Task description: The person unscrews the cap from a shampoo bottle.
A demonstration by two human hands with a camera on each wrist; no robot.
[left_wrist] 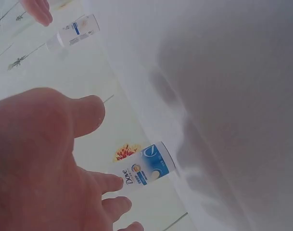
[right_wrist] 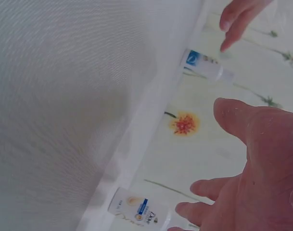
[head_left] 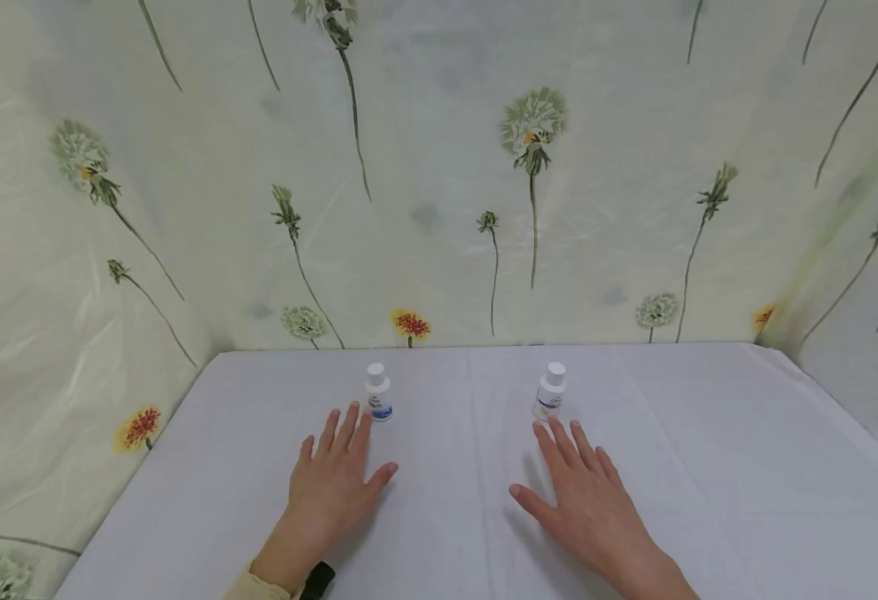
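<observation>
The left bottle (head_left: pixel 378 392) and right bottle (head_left: pixel 551 390) look smooth plastic, the tablecloth (head_left: pixel 442 500) matt cloth, the backdrop (head_left: pixel 424 150) faintly glossy.

The brand name "Dove" (left_wrist: pixel 129 177) can be read on the blue-based bottle (head_left: pixel 379 402), set near the far edge of the cloth-covered table (head_left: pixel 439 517), toward its far left corner. "Dove" is also borne by the blue-striped bottle (head_left: pixel 550 397) near that edge, closer to the far right corner. On both, finer print cannot be made out.

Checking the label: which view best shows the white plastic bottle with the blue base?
Left wrist: the bottle is largest, its Dove lettering readable. Head shows it upright but small; right wrist, small and blurred.
</observation>
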